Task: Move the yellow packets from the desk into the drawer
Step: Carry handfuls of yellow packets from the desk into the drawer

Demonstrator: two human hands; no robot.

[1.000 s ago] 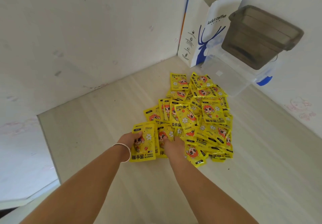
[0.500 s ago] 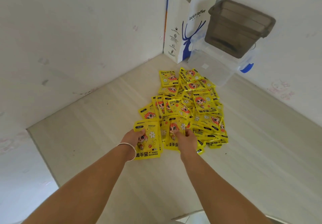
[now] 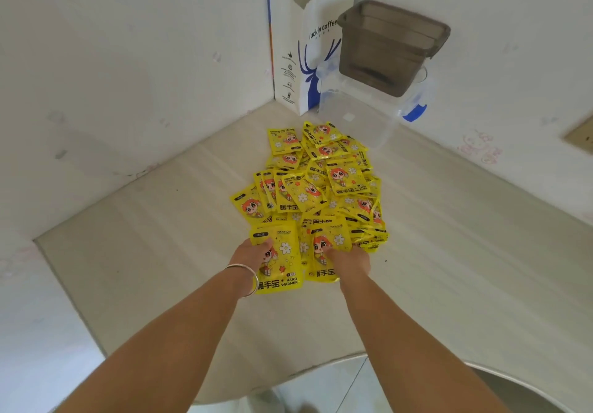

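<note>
Now, step: gathering packets off the heap (image 3: 316, 188).
Left hand (image 3: 253, 257): fingers pinch a packet (image 3: 282, 261).
Right hand (image 3: 349, 260): curled on a second packet (image 3: 325, 252).
Advice: grip firmly; lift both clear.

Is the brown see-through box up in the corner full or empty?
Empty, as far as shows. The brown box has no lid, and its tinted walls show nothing inside. It sits on top of a clear container.

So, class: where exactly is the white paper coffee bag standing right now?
In the head view, the white paper coffee bag stands upright in the far corner of the desk, against the wall, just left of the dark bin and behind the yellow packets.
</note>
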